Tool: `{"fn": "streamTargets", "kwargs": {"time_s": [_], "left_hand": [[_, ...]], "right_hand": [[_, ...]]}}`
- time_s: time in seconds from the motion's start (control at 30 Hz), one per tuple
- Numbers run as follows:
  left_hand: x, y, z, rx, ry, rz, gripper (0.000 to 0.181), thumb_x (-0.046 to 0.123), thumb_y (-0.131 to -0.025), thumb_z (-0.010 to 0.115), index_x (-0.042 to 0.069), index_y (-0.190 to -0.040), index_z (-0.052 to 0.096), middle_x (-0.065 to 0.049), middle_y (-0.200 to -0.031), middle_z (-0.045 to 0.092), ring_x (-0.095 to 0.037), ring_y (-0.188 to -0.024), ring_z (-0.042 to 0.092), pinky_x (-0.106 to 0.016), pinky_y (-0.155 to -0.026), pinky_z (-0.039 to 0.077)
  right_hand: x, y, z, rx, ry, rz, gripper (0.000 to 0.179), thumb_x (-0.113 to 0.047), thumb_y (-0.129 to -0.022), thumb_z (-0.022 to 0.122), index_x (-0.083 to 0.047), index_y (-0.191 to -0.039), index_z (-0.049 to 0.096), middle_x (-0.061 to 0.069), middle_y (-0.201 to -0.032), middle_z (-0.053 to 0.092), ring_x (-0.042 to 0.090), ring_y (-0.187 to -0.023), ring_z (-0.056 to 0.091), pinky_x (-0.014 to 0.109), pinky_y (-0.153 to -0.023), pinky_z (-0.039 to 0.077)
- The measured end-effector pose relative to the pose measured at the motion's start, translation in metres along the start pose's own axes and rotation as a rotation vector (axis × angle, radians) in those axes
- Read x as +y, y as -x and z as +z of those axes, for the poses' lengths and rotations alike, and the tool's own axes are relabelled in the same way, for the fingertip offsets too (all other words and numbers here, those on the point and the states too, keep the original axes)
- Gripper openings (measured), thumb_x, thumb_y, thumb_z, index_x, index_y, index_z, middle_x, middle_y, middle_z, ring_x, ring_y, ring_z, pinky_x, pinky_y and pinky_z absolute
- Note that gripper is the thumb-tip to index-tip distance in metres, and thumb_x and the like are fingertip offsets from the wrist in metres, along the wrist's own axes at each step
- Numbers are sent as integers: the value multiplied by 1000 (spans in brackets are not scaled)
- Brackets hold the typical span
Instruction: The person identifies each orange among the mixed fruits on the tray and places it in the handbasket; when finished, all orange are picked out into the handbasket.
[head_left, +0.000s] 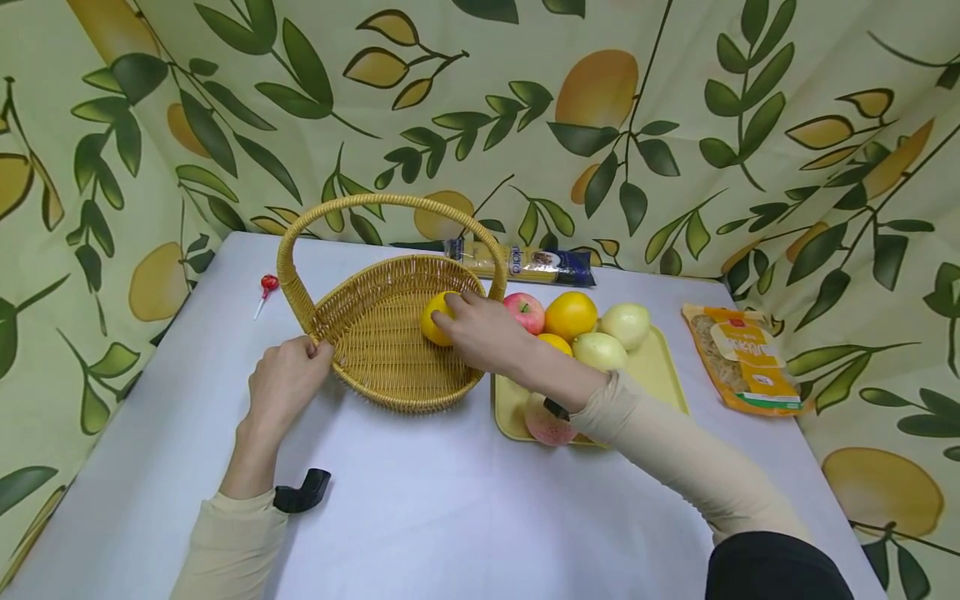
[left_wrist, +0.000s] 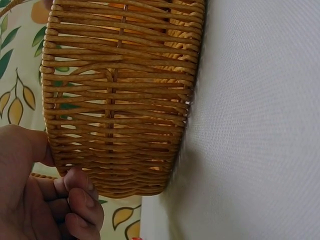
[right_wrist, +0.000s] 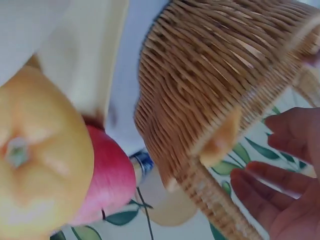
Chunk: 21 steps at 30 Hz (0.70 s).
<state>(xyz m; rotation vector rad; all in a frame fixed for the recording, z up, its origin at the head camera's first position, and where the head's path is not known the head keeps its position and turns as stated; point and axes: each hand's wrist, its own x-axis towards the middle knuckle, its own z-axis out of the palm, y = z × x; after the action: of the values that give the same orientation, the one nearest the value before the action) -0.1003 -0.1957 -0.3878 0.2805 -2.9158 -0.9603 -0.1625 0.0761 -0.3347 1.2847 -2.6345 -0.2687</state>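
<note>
A wicker basket with a tall arched handle stands on the table. At its left rim, my left hand pinches the edge between thumb and curled fingers, also seen in the left wrist view. An orange lies inside at the basket's right side. Above it is my right hand, overlapping it in the head view. In the right wrist view, this hand's loosely bent fingers are spread apart over the rim with nothing between them, and the orange shows behind the rim.
Right of the basket, a yellow tray holds a red apple, oranges, pale round produce and a pinkish fruit. A pasta packet lies behind, an orange pouch far right, a red lollipop at left.
</note>
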Motion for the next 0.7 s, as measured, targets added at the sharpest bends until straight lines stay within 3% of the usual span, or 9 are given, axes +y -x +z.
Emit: {"fn": "streamTargets", "kwargs": {"time_s": [0.13, 0.27, 0.37, 0.43, 0.5, 0.57, 0.7], "left_hand": [[0, 0, 0, 3, 0, 0, 36, 27, -95, 42, 10, -63, 45, -3, -57, 44, -18, -51, 41, -31, -44, 30], [0, 0, -1, -3, 2, 3, 36, 27, -95, 42, 9, -64, 46, -3, -57, 45, -18, -51, 41, -30, -45, 30], [1, -1, -2, -8, 4, 6, 36, 26, -95, 42, 9, -64, 47, -3, -57, 44, -18, -51, 41, -30, -44, 30], [1, -1, -2, -9, 2, 6, 36, 26, -95, 42, 9, -65, 46, -3, -56, 44, -17, -50, 40, -30, -44, 30], [0, -1, -3, -8, 0, 4, 35, 26, -95, 42, 9, -65, 46, -2, -56, 43, -17, -51, 39, -30, -44, 29], [0, -1, -3, -7, -3, 3, 36, 27, -96, 42, 9, -65, 45, -2, -56, 43, -17, -51, 39, -30, -44, 30], [0, -1, -1, -23, 5, 4, 37, 28, -96, 41, 9, -65, 46, -2, -57, 43, -17, -52, 40, -30, -44, 30]], "right_hand": [[11, 20, -15, 120, -124, -3, 23, -10, -89, 58, -10, -111, 64, 7, -99, 65, 22, -83, 63, 32, -68, 54], [36, 46, -23, 252, -224, 46, 15, -10, -87, 62, -10, -101, 69, 5, -89, 68, 19, -73, 63, 30, -59, 50], [63, 63, -24, 312, -289, 141, 12, -8, -85, 64, -8, -95, 70, 6, -86, 69, 20, -70, 63, 30, -59, 50], [82, 72, -22, 309, -324, 230, 11, -7, -86, 61, -6, -93, 70, 7, -85, 69, 21, -70, 62, 32, -60, 50], [100, 78, -17, 260, -361, 334, 15, -8, -87, 58, -4, -97, 70, 10, -89, 68, 23, -74, 63, 36, -64, 51], [118, 83, -10, 153, -384, 419, 21, -11, -90, 57, -3, -106, 68, 14, -99, 68, 27, -81, 64, 41, -70, 52], [143, 89, 5, -184, -430, 520, 44, -24, -94, 58, -4, -133, 54, 25, -129, 56, 40, -110, 60, 55, -91, 49]]}}
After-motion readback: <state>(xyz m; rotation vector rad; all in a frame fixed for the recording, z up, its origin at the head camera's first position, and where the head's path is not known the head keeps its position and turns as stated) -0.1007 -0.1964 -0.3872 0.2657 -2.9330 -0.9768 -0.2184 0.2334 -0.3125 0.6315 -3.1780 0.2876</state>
